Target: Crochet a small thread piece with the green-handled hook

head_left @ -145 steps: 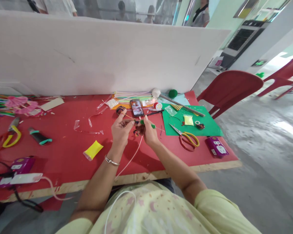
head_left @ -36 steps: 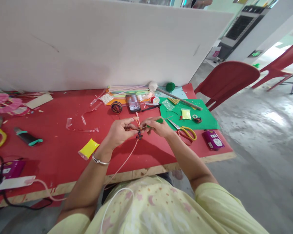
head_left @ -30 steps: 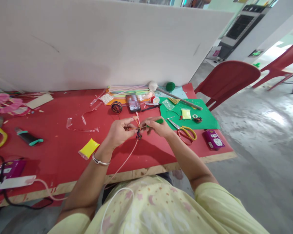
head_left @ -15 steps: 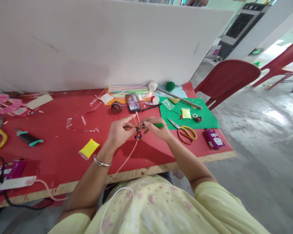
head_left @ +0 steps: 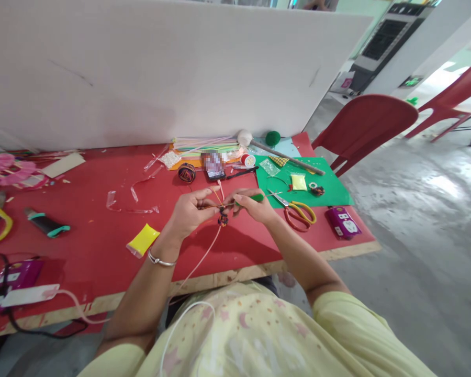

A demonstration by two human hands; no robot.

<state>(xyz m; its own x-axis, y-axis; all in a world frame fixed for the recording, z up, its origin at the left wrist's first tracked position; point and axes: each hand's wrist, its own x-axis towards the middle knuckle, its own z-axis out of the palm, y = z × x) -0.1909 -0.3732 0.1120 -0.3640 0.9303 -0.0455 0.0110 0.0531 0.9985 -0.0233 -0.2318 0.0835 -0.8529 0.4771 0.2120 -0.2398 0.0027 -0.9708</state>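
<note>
Just above the red tabletop, my right hand [head_left: 254,208] is closed round a crochet hook [head_left: 256,198] with a green grip. The hook's thin shaft runs left to a small dark, multicoloured crocheted piece [head_left: 222,218], which hangs between my hands. My left hand [head_left: 189,213] pinches the top of that piece, and its fingers hide part of the work. A strand of orange yarn [head_left: 216,193] rises from the left fingers. Behind my hands sits a dark multicoloured ball of yarn [head_left: 186,173]. Whether the hook's tip is inside a loop is too small to tell.
Scissors [head_left: 300,215] lie right of my hands, beside a green sheet [head_left: 337,196] and a purple box [head_left: 343,222]. A phone [head_left: 213,166] lies behind. A yellow packet [head_left: 143,240] and a utility knife [head_left: 47,222] are leftward. A pink cord [head_left: 198,264] crosses the front edge.
The crochet hook has tilted slightly, its right end now higher. The crocheted piece has turned a little beneath my fingers. Both hands keep their grip in nearly the same place.
</note>
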